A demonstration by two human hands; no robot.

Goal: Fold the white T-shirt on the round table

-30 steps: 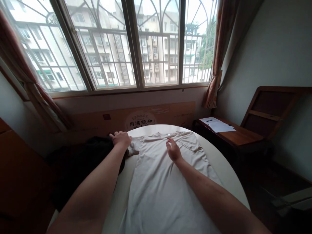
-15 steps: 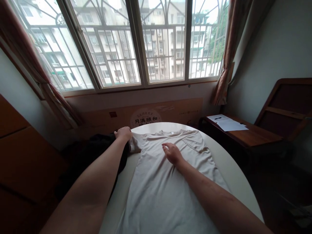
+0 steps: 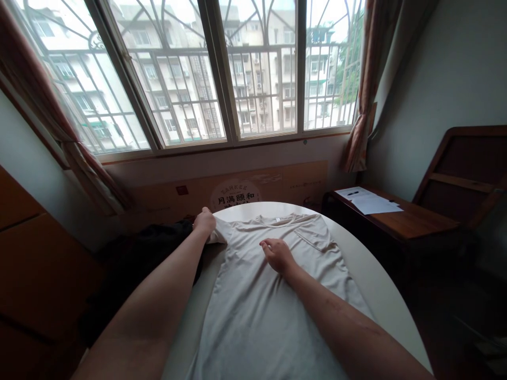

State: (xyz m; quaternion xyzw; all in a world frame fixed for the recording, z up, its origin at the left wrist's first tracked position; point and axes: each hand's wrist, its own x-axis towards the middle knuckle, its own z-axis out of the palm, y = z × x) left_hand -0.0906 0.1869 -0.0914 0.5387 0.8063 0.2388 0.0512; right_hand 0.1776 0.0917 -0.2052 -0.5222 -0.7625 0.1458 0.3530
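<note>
An off-white short-sleeved cloth T-shirt [image 3: 257, 306] lies spread on a round white table [image 3: 364, 264], its round collar [image 3: 273, 221] at the far end and its near end running out of view at the bottom. The left hand [image 3: 205, 222] is at the shirt's far left corner, its fingers closed on the outer end of the left sleeve [image 3: 219, 231], so that this cloth is drawn up to the hand while the rest of the shirt stretches away to the right of the hand and back towards the wearer. The right hand [image 3: 278, 254] is over the middle of the shirt's chest, just below the collar, with its fingers curled inwards and narrow, thumb close to the fingertips; cloth lies below it and on every side of it, but I cannot tell whether it touches or pinches any. A patch chest pocket [image 3: 315, 238] lies on the shirt to the right of this hand, and wrinkles run down the shirt's right edge. Left of the shirt, beside the left forearm, is a heap of black cloth [image 3: 146, 258]; well to its right stands a brown wooden bench [image 3: 423, 221] bearing white sheets of paper [image 3: 376, 203]. Beyond the shirt's collar stands a flat brown cardboard panel [image 3: 303, 177] printed with dark characters.
</note>
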